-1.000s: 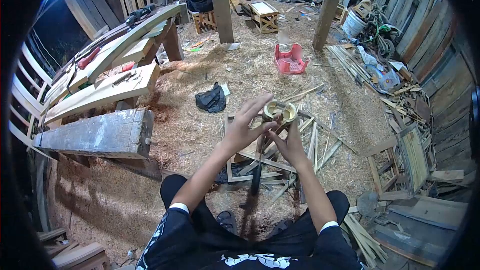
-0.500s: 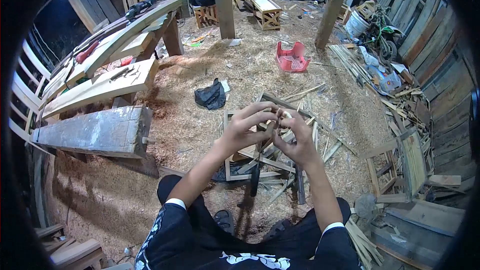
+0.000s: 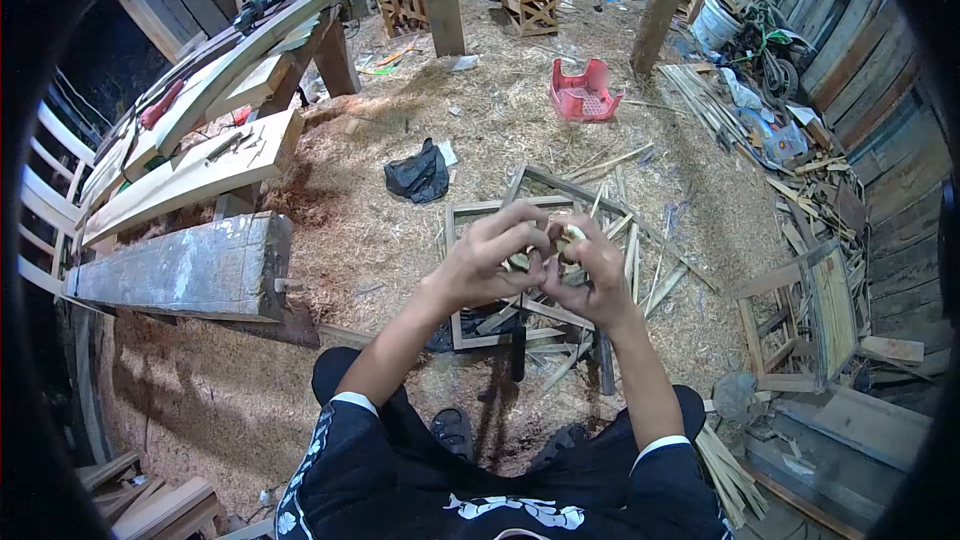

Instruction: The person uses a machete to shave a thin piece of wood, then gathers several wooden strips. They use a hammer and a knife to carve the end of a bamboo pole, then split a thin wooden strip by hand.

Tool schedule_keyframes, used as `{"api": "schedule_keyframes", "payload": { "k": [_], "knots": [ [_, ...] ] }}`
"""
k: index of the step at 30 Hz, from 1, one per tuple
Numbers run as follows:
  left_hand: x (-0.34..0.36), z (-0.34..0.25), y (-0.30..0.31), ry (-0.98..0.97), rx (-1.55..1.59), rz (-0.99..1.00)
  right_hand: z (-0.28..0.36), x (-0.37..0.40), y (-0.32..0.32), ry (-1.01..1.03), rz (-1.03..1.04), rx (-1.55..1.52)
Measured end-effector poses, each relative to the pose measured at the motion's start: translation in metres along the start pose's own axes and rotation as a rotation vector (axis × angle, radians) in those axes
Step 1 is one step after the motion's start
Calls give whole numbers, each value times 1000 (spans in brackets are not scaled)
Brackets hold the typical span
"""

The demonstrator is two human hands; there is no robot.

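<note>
My left hand (image 3: 497, 258) and my right hand (image 3: 592, 275) meet in front of me, fingertips pinched together around something small and pale that I cannot make out. Both hands have curled fingers. Below them on the ground lie wooden frames (image 3: 452, 240) and loose strips. A dark tool handle (image 3: 518, 352) points down beneath my left hand, and a second dark bar (image 3: 606, 365) lies below my right hand.
A workbench with planks (image 3: 200, 175) stands at the left. Ahead are a black plastic bag (image 3: 418, 172), a red plastic stool (image 3: 584, 92) and wooden posts (image 3: 440, 0). Scrap wood (image 3: 800, 210) and a small frame (image 3: 825, 310) lie at the right.
My fingers have shifted and the two hands are closer together, with the fingertips more tightly gathered. The view has tilted slightly downward.
</note>
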State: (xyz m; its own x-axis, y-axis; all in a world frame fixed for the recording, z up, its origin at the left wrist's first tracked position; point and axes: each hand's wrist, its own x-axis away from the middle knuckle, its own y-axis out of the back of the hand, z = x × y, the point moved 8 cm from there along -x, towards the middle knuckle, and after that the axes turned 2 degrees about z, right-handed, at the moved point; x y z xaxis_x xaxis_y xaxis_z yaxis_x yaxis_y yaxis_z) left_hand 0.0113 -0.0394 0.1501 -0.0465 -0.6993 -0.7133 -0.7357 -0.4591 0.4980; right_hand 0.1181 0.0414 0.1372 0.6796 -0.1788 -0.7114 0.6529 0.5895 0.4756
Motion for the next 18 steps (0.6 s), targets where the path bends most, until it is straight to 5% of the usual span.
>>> {"api": "schedule_keyframes", "payload": {
  "k": [18],
  "knots": [
    [17, -22, -2, -99, 63, 137, 21, 20, -6, 141, 110, -45]
  ]
}}
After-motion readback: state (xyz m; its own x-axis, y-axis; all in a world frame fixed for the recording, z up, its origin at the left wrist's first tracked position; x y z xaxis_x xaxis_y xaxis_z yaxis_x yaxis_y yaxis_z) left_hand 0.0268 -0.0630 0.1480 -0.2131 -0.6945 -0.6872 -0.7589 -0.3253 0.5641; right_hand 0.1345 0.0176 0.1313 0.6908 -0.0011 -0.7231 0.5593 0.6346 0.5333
